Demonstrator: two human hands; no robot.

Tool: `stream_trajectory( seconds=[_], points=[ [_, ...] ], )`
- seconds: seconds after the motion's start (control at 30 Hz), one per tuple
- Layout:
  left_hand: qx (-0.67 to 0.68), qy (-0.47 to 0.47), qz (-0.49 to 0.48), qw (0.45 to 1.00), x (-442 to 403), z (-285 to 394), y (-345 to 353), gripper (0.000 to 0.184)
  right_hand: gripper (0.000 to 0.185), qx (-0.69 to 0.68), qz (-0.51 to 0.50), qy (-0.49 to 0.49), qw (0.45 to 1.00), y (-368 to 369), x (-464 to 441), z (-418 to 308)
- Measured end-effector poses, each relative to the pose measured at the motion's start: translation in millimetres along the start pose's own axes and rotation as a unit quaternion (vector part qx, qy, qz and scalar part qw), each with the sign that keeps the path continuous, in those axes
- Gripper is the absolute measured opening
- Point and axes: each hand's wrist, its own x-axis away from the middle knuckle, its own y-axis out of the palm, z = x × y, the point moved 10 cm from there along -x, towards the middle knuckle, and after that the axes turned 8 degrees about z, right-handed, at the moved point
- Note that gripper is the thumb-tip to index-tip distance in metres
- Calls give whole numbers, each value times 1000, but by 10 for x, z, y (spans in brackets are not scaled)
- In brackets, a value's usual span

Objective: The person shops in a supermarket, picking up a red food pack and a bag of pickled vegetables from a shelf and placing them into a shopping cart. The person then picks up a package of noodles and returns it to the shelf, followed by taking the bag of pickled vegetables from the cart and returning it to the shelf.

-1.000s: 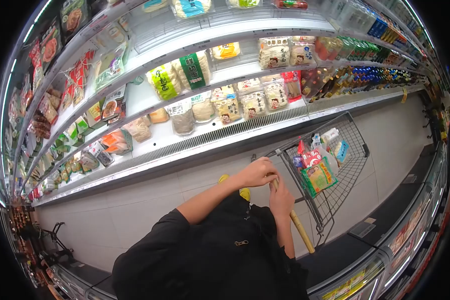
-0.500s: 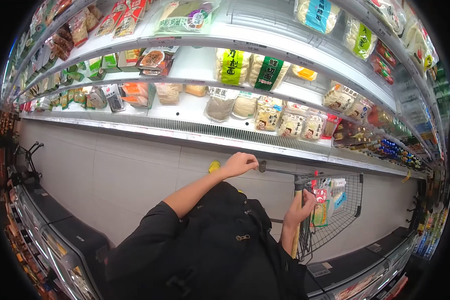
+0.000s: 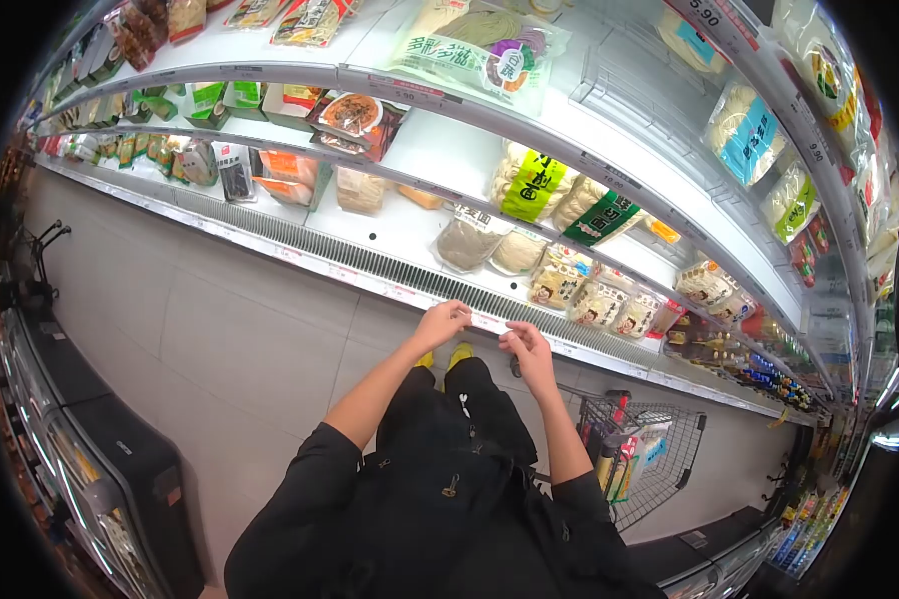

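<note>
My left hand [image 3: 444, 322] is held in front of my body, its fingers loosely bent and a little apart, with nothing visible in it. Just to its right, my right hand [image 3: 530, 354] has its thumb and fingers spread, also holding nothing. Both hang by the front edge of the lowest shelf [image 3: 370, 278], apart from each other. Closest to them on that shelf are a pack of greyish noodles [image 3: 466, 240] and a pack of pale noodles [image 3: 518, 252]. Packs with a cartoon face [image 3: 559, 277] stand farther right.
A wire shopping cart [image 3: 669, 454] with packaged goods stands to my right. Upper shelves hold a green-labelled noodle pack [image 3: 531, 182], a dark-green-labelled one [image 3: 599, 212] and a large pale-green bag [image 3: 479, 55]. A black cabinet [image 3: 120, 449] is at the left.
My right hand has left the cart's handle area and come up beside my left hand. My left hand has shifted slightly left. The view has turned and moved closer to the shelves.
</note>
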Motion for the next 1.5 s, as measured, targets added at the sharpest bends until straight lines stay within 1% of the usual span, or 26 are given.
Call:
stream_trajectory(
  seconds=[0.03,0.1,0.17,0.23,0.43,0.5,0.53,0.57,0.63,0.67,0.7,0.73,0.8,0.87,0.9,0.97,1.07,1.1,1.17,1.23,1.27,1.3,1.37,1.4,1.47,1.5],
  points=[
    [2,-12,18,1000,-57,-72,-91,26,26,2,-3,3,1000,36,-158,53],
    [-11,-19,33,999,-243,-166,-262,29,31,13,-8,145,989,38,-404,437],
    [-53,-28,96,994,-416,-321,-489,39,36,30,-16,181,983,7,-583,628],
    [-74,-38,121,989,-604,-502,-622,47,38,111,-10,246,963,-90,-761,806],
    [-116,-55,159,979,-1161,-792,-848,62,42,184,-55,258,947,-210,-1487,1141],
    [-126,-60,169,976,-1421,-900,-856,68,42,193,-17,266,944,-229,-1799,1239],
    [-107,-64,160,979,-1556,-968,-832,77,48,194,-15,270,943,-211,-1945,1302],
    [-104,-62,157,980,-1693,-982,-813,77,48,197,-11,270,943,-185,-2096,1330],
    [-147,-10,184,972,-1873,-894,-763,84,60,182,-5,250,951,-79,-2295,1313],
    [-116,5,187,975,-1978,-865,-705,92,60,187,0,253,949,-52,-2360,1337],
    [-111,5,184,977,-2075,-883,-633,92,66,167,13,248,954,-15,-2470,1329],
    [-123,36,204,971,-2147,-823,-606,95,73,148,24,242,959,16,-2575,1294],
    [-130,67,227,963,-2250,-750,-565,99,77,132,40,223,965,-6,-2798,1332],
    [-141,50,207,967,-2328,-788,-551,106,89,77,50,203,975,38,-2987,1304],
    [-138,50,213,966,-2368,-775,-605,106,89,80,45,201,975,64,-3047,1286],
    [-110,11,157,981,-2472,-855,-575,112,93,-6,64,224,972,44,-3130,1309],
    [-49,23,155,986,-2493,-832,-552,116,88,-81,28,259,962,79,-3156,1367],
    [-49,25,156,986,-2487,-826,-531,116,85,-123,13,277,953,113,-3123,1372],
    [-76,13,163,984,-2475,-810,-534,117,83,-138,-14,269,953,197,-3127,1250],
    [-79,15,158,984,-2494,-767,-572,117,85,-115,16,299,947,250,-3121,1211],
    [-81,10,148,986,-2475,-775,-562,117,85,-93,65,305,946,147,-3211,1316],
    [-85,10,146,986,-2419,-744,-574,117,85,-97,65,306,945,138,-3217,1394],
    [-53,6,128,990,-2421,-675,-601,116,85,-135,110,222,959,68,-3369,1312],
    [-58,13,129,990,-2454,-635,-631,116,85,-141,110,217,960,86,-3410,1301],
    [58,-8,146,987,-2485,-651,-645,116,85,-186,111,243,945,77,-3378,1366],
    [56,-3,144,988,-2535,-612,-628,116,85,-189,113,238,946,70,-3424,1345]
  ],
)
